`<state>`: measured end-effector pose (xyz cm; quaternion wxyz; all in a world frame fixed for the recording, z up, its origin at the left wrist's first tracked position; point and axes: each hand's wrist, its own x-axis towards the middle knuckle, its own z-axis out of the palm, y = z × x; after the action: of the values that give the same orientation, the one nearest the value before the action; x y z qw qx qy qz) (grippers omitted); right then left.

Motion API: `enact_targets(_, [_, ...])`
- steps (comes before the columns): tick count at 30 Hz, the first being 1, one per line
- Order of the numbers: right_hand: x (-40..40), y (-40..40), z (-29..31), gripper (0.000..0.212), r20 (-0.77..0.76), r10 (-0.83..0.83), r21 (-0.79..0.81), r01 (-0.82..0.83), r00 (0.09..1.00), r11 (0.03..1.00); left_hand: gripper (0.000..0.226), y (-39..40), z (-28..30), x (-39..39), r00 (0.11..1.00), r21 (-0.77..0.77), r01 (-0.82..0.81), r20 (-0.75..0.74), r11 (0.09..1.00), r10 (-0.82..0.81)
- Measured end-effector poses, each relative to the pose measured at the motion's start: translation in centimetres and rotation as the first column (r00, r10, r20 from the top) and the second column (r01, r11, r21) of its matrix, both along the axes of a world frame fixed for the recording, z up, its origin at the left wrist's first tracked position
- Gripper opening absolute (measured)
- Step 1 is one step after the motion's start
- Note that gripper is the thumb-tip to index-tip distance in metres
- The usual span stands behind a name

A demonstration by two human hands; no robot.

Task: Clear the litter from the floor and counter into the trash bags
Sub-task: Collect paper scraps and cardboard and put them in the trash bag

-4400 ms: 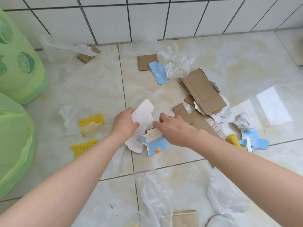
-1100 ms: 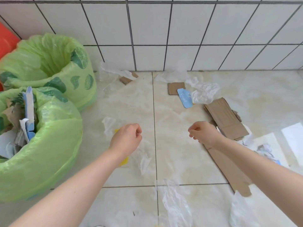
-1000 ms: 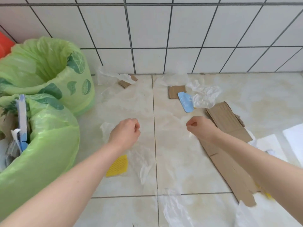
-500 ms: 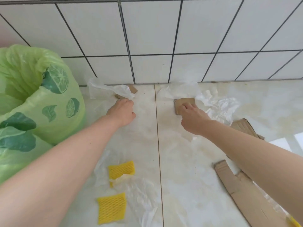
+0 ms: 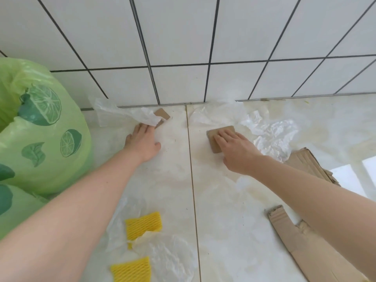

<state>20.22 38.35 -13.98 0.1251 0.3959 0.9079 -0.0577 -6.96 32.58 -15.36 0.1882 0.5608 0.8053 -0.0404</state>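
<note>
A pale marbled tile floor (image 5: 175, 169) is seen meeting a white tiled wall (image 5: 183, 37) with dark grout. At the far left a green trash bag (image 5: 40, 129) printed with lime slices is stood against the wall. Beside it, clear plastic film (image 5: 122, 115) is touched by the fingertips of the left hand (image 5: 142, 143); whether it is pinched cannot be told. A small cardboard scrap (image 5: 161, 114) is partly covered by that film. Nearer the camera, two yellow foam nets (image 5: 143, 224) are laid among thin plastic. Right of the grout line, a cardboard piece (image 5: 212, 139) is pressed flat under the extended fingers of the right hand (image 5: 236, 151). Crumpled clear plastic (image 5: 272, 135) and larger torn cardboard (image 5: 295, 245) are scattered at the right.
</note>
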Motion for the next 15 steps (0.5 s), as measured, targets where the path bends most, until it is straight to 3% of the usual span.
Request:
enact_targets(7, [1.7, -4.7, -1.3, 0.058, -0.044, 0.162, 0.050, -0.160, 0.986, 0.986, 0.052, -3.9, -0.9, 3.2, 0.982, 0.136, 0.156, -0.123, 0.978, -0.140])
enact_targets(12, [1.4, -5.8, -0.5, 0.050, -0.010, 0.171, 0.070, -0.169, 0.985, 0.983, 0.071, -0.6, 0.5, 1.9, 0.996, 0.139, 0.039, 0.076, 0.990, -0.050])
enact_targets(15, [1.1, -5.6, -0.5, 0.048, -0.026, 0.165, 0.057, -0.163, 0.986, 0.985, 0.080, 1.8, 0.4, 1.3, 0.995, 0.120, -0.008, 0.098, 0.993, -0.003])
